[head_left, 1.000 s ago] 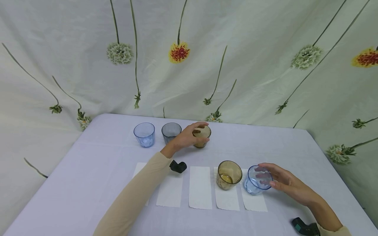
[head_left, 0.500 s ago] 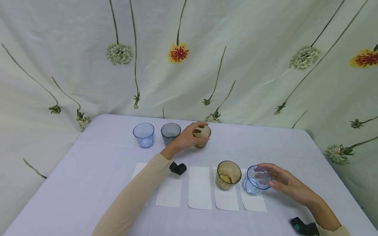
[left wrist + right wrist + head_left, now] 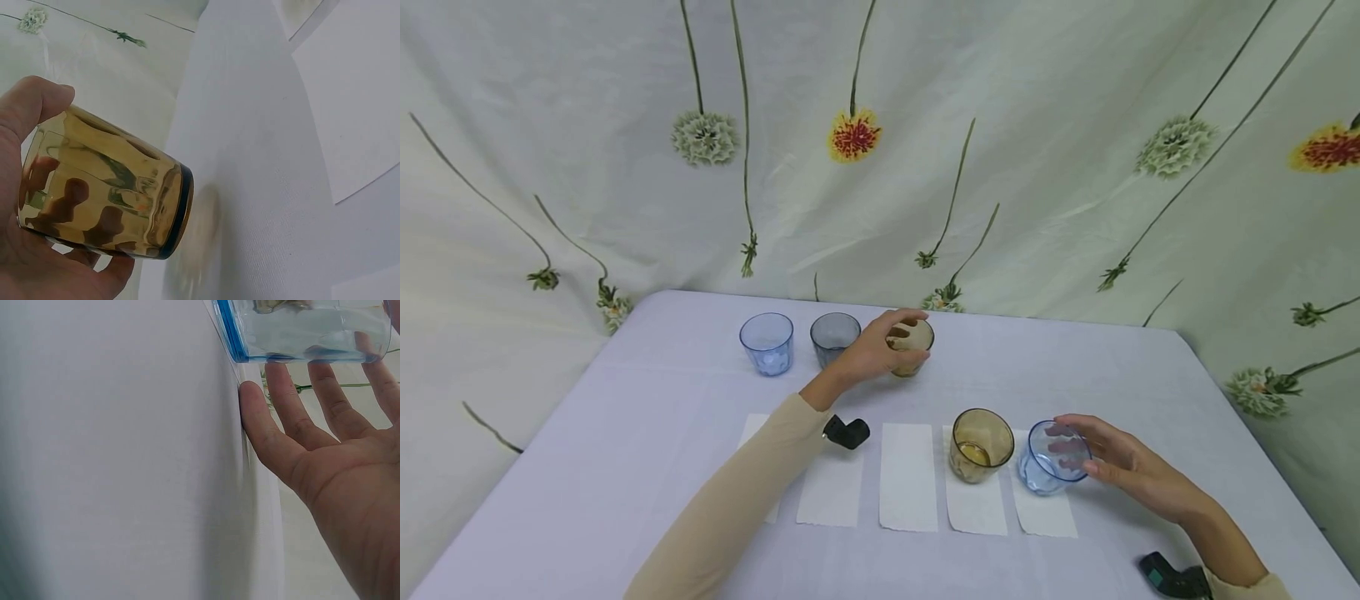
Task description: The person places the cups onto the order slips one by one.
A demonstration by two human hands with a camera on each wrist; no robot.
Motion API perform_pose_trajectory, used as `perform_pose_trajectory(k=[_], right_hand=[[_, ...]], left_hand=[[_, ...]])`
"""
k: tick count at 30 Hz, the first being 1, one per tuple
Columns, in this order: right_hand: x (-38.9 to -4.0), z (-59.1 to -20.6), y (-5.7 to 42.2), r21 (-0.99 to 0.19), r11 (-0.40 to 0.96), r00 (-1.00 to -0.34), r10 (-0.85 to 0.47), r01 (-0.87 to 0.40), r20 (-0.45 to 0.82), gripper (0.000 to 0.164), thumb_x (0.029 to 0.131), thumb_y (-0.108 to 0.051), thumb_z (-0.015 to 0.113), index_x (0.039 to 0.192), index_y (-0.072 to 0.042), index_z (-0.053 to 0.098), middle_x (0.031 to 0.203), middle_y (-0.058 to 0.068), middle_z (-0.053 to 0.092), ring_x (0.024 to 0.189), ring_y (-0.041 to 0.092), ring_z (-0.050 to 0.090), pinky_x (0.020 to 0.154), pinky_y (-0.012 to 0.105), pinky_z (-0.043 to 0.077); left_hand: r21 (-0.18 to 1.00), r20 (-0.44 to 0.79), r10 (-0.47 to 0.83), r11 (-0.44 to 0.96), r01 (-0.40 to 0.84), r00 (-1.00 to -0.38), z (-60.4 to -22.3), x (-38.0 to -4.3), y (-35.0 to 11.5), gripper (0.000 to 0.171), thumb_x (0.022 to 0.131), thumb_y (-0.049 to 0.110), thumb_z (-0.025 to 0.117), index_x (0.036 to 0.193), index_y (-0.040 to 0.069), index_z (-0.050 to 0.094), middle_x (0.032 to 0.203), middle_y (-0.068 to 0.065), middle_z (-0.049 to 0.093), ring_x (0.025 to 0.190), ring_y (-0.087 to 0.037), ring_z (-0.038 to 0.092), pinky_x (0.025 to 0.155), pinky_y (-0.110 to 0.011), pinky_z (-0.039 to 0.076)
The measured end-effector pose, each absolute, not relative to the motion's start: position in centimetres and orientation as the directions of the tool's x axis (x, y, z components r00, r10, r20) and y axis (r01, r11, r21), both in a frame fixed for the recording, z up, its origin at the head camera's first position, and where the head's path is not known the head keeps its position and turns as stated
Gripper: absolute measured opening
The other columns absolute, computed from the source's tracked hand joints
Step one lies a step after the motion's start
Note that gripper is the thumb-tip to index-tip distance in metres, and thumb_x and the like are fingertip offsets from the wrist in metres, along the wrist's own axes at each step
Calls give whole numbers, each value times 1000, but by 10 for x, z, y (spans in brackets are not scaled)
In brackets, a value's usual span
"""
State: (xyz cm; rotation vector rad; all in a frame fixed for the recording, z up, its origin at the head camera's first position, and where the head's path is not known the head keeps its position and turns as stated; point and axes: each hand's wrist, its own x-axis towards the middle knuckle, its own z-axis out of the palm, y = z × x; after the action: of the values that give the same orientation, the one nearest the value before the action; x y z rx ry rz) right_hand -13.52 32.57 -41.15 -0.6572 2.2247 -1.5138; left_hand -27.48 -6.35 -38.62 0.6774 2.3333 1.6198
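Observation:
In the head view my left hand (image 3: pixel 880 346) grips an amber glass (image 3: pixel 917 336) at the back of the table, thumb on the near side and fingers on the far side. The left wrist view shows this amber glass (image 3: pixel 106 187) between thumb and fingers; whether its base touches the cloth I cannot tell. My right hand (image 3: pixel 1138 467) holds a light blue glass (image 3: pixel 1048 467) from its right side, fingers behind it and thumb at the front. That blue glass (image 3: pixel 1037 479) stands on the rightmost paper strip. Just left of it, another amber glass (image 3: pixel 977 458) stands on a strip.
A blue glass (image 3: pixel 767 354) and a grey glass (image 3: pixel 831 333) stand at the back left, the grey one partly behind my left hand. Several white paper strips (image 3: pixel 908 479) lie in a row; my left sleeve (image 3: pixel 737 492) crosses the left ones. A patterned cloth (image 3: pixel 1037 208) hangs behind the table.
The left hand and its amber glass have shifted very slightly left, and the left forearm a little toward me. The right hand and its blue glass stay in place.

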Motion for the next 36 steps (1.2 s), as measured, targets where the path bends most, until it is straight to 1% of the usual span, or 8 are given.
perform_pose_trajectory(k=[3,6,13,19,22,29,31,36], right_hand=[[-135,-412,325,-933,318,-826,-562,-168,-43,50,105,-4,43,153,-8,33,147,-18,45,128,1,55,95,23,51],[-135,-412,325,-934,317,-826,-562,-163,-46,50,105,-4,43,154,-7,33,147,-19,45,128,0,55,95,23,51],[-135,-412,326,-935,309,-819,-572,-172,-38,51,105,-3,43,154,-7,32,148,-18,45,128,1,54,96,23,51],[-135,-413,326,-930,325,-826,-563,-173,-43,50,105,-4,44,154,-8,33,147,-19,45,128,0,54,95,22,51],[-135,-413,326,-928,333,-828,-558,-166,-52,50,105,-5,44,154,-8,33,147,-21,45,128,-1,54,95,21,51],[-136,-413,325,-933,314,-821,-570,-174,-39,50,105,-3,43,154,-7,32,148,-19,45,128,0,54,96,23,51],[-136,-412,325,-935,310,-819,-573,-174,-37,50,105,-3,43,154,-7,32,148,-19,44,128,0,54,96,23,51],[-136,-413,325,-933,319,-823,-566,-166,-47,50,105,-4,43,154,-7,32,147,-20,45,128,-1,54,96,23,51]], left_hand=[[927,90,489,278,252,-868,-385,-272,-65,58,91,22,75,144,23,51,147,-6,45,134,-29,46,104,-47,46],[921,94,488,288,261,-868,-384,-271,-67,57,91,24,75,143,25,52,146,-5,45,133,-28,46,104,-47,45],[926,125,507,249,284,-853,-380,-264,-68,57,91,23,75,143,23,52,149,-13,43,132,-35,46,105,-49,43],[928,138,502,236,289,-854,-373,-254,-65,55,90,24,76,140,26,54,146,-9,46,130,-34,47,103,-47,44],[929,131,506,237,284,-852,-370,-248,-65,53,90,24,76,138,28,55,145,-5,46,129,-31,49,100,-45,47],[917,134,542,249,311,-830,-368,-235,-68,54,90,24,76,139,27,54,146,-3,45,128,-30,49,97,-43,50],[914,132,548,255,315,-826,-368,-231,-69,54,90,23,76,140,27,54,145,-1,44,128,-27,49,97,-42,50],[911,137,552,256,324,-822,-368,-222,-72,55,90,24,76,140,30,54,144,0,44,130,-30,48,97,-43,50]])
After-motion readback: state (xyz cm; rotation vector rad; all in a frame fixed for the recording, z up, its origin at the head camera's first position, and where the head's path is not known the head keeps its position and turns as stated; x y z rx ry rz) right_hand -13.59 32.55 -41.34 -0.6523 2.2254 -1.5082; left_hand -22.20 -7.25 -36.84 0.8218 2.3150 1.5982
